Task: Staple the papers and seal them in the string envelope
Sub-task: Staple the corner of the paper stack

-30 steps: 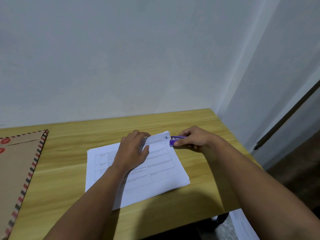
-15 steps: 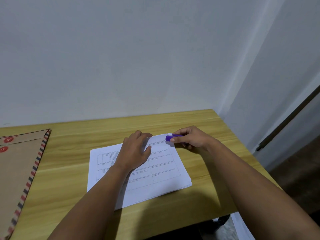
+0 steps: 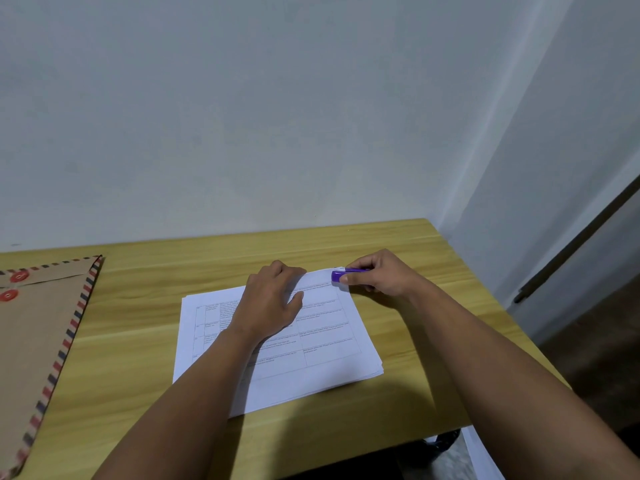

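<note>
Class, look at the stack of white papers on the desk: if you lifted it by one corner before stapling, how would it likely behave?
The papers would probably droop, being thin loose sheets lying flat. Their near edges are already slightly fanned, so sheets would likely slide apart. That may be why the left hand presses them down while the right hand holds the purple stapler at the far corner.

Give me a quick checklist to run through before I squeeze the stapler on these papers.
1. Papers held flat by the left hand: ok.
2. Purple stapler in the right hand grip: ok.
3. Stapler mouth over the far right corner of the stack: ok.
4. Sheet edges squared: not ok, near edges look slightly fanned.
5. Left hand away from the stapler: ok.
6. String envelope on the table, left side: ok.
</note>
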`<state>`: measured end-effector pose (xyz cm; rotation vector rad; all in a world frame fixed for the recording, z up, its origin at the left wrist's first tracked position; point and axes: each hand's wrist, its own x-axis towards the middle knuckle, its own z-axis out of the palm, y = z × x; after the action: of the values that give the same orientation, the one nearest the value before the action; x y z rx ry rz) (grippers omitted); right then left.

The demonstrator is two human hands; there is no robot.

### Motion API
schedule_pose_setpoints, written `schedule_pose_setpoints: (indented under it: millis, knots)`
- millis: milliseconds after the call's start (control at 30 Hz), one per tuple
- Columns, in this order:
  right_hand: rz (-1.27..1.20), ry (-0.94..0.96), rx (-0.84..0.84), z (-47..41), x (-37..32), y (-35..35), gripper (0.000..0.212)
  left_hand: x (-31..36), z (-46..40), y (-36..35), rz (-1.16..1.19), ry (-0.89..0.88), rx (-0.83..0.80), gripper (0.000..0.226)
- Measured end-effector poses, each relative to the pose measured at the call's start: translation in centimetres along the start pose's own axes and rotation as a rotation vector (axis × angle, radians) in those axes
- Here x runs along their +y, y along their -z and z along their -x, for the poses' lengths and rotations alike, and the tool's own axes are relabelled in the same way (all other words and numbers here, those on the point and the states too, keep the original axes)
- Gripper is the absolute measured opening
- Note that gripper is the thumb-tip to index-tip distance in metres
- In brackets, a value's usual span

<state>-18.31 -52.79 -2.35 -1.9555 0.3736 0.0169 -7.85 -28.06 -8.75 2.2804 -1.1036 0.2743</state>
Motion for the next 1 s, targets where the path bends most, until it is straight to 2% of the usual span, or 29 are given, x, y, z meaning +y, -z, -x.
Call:
schedule_pose_setpoints:
  millis: [500, 700, 800, 1000]
  knots:
    - [-0.026, 0.006, 0.051, -0.8, 1.8, -0.6, 0.017, 0.0, 0.1, -0.1, -0.007, -0.027, 0.016, 0.042]
    - [0.301, 0.097, -0.049, -1.3, 1.3, -0.6, 0.016, 0.2, 0.1, -0.1, 0.001, -0.059, 0.038, 0.034]
    - [0.396, 0.112, -0.028, -1.5, 1.2, -1.3, 0.026, 0.0, 0.1, -0.2, -0.005, -0.051, 0.018, 0.037]
    - [0.393, 0.164, 0.109, -1.6, 1.8, -2.0, 0.062, -0.2, 0.0, -0.2, -0.019, -0.071, 0.024, 0.037]
